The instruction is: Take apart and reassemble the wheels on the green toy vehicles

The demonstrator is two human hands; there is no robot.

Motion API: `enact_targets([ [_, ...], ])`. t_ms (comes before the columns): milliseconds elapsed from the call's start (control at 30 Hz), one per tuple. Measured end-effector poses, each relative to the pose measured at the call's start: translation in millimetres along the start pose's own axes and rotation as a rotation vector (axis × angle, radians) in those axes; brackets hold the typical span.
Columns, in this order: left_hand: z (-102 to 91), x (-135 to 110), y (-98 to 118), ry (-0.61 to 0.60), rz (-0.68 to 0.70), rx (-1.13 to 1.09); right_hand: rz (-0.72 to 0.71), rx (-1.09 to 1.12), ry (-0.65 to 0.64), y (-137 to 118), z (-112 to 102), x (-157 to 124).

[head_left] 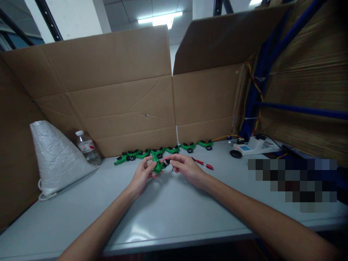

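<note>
Over the middle of the table, my left hand (144, 172) is closed on a green toy vehicle (158, 167), its fingers wrapped round the body. From the other side my right hand (186, 167) pinches a small black part (168, 162) against the toy's right end; whether the part is fixed to the toy I cannot tell. Behind my hands, several similar green toys with black wheels stand in a row, among them one at the right end (205, 144) and one at the left (125, 158). A red pen (203, 164) lies just right of my right hand.
On the left stand a silvery-white bag (56, 159) and a water bottle (88, 148). A power strip (255, 145) with cables and a round black disc (235, 154) lie at the right. Cardboard walls (122, 105) enclose the grey table (174, 214); a blue metal frame (251, 105) rises at the right.
</note>
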State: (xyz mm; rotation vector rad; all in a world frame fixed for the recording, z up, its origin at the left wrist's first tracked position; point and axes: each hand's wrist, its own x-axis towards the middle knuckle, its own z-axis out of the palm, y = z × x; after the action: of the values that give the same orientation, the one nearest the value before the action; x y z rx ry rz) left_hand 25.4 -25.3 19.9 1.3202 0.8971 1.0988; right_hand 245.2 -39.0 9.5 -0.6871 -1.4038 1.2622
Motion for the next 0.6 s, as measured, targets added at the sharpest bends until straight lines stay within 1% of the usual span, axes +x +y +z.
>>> enact_targets([
  [100, 0.4, -0.7, 1.4, 0.001, 0.012, 0.002, 0.032, 0.064, 0.007, 1.7, -1.3, 0.8],
  [200, 0.4, -0.4, 1.4, -0.005, 0.018, 0.006, 0.037, 0.064, -0.006, 3.4, -2.1, 1.0],
  [400, -1.2, 2.2, -1.6, -0.076, 0.005, 0.016, 0.050, 0.064, -0.008, 9.0, -2.0, 3.0],
  [500, -0.4, 1.9, -3.0, -0.089, -0.001, 0.031, 0.062, 0.061, 0.019, 8.2, -1.5, 2.9],
  [600, 1.7, -0.1, -2.3, -0.077, 0.011, 0.030, 0.080, 0.059, 0.039, 6.0, -2.2, 2.2],
])
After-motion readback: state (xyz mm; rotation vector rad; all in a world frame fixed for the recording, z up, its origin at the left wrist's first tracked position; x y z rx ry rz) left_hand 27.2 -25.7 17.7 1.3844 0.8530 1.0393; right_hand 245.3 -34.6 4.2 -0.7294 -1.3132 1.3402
